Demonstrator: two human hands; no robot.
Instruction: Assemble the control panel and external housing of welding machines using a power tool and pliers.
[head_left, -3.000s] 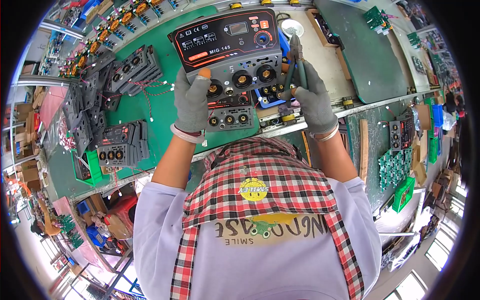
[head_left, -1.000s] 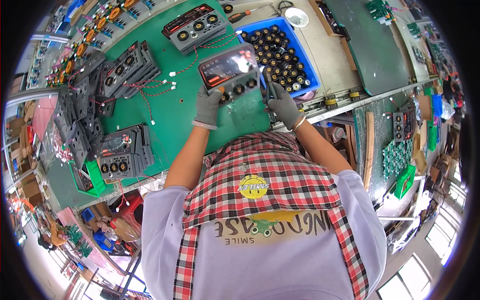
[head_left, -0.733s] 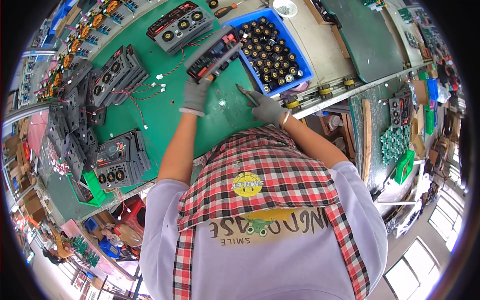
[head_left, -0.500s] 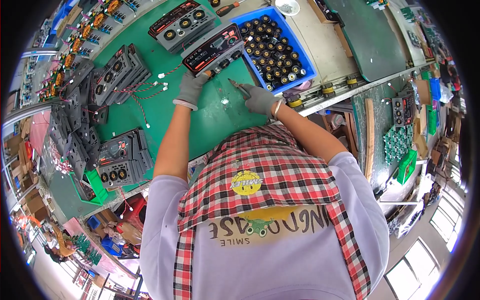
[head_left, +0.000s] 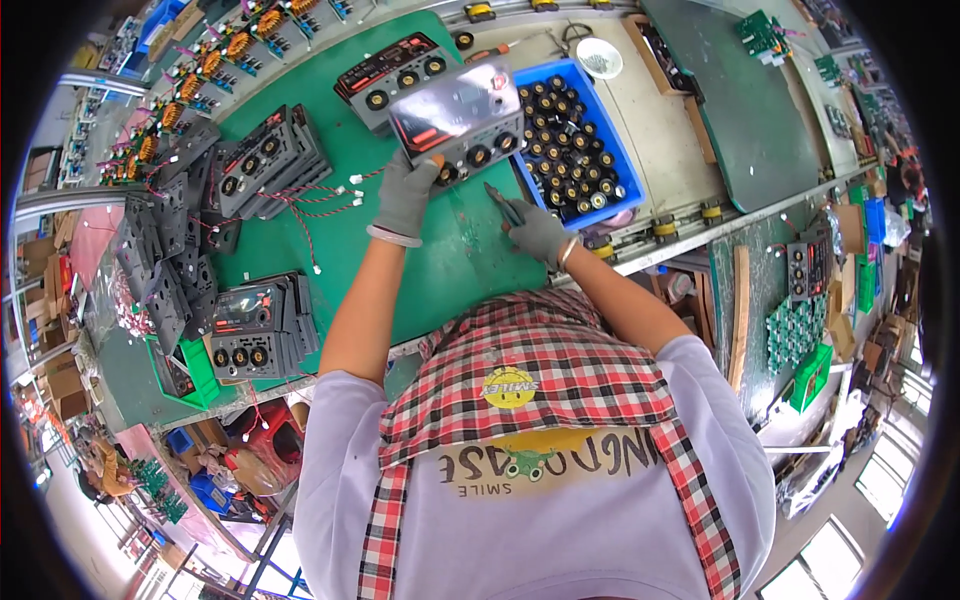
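Observation:
A grey control panel [head_left: 455,105] with a glossy dark display and several round black knobs along its lower edge is tilted up over the green mat [head_left: 450,255]. My left hand [head_left: 403,200], in a grey glove, is closed on the panel's near left corner. Wrapped in a matching glove, my right hand [head_left: 542,235] grips pliers [head_left: 504,207], their pointed jaws directed at the panel but apart from it. Behind the held panel lie similar panels [head_left: 385,72]. To the right, a blue bin [head_left: 614,130] contains many black knobs [head_left: 570,140] with brass-coloured centres.
Stacked panels [head_left: 262,165] with red-and-black leads lie left, and another stack [head_left: 250,320] stands nearer. Grey metal brackets [head_left: 165,250] are heaped at far left. Beyond the bin are a white bowl [head_left: 600,58] and an orange-handled screwdriver [head_left: 488,52]. A roller rail [head_left: 665,228] runs at right.
The held panel has tilted, so its display now catches glare and its knobs face me more. My right hand and the pliers sit slightly farther from it. The whole view has shifted a little.

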